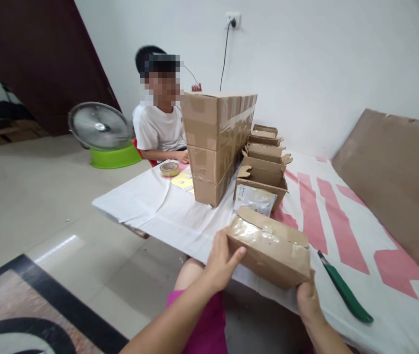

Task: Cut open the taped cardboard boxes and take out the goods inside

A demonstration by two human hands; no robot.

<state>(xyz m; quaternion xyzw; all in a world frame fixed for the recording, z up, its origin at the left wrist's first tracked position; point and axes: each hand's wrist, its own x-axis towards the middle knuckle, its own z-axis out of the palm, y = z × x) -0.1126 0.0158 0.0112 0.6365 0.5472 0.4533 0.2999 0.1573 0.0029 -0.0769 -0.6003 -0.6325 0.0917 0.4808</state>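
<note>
A cardboard box (268, 248), its top covered with shiny clear tape, is held at the table's near edge between both hands. My left hand (222, 260) grips its left end, thumb along the near side. At the right end, my right hand (307, 292) holds the lower corner; most of its fingers are hidden behind the box. Just beyond the box, a white printed packet (254, 199) leans against an open cardboard box (263, 174). To the right of my right hand lies a green-handled knife (345, 290).
Sealed boxes (205, 167) are stacked in a long wall on the table (150, 211). Several open boxes stand in a row beside it. A tape roll (169, 169) lies near a seated person (160, 128). A large cardboard sheet (394, 182) leans right; a fan (101, 126) stands left.
</note>
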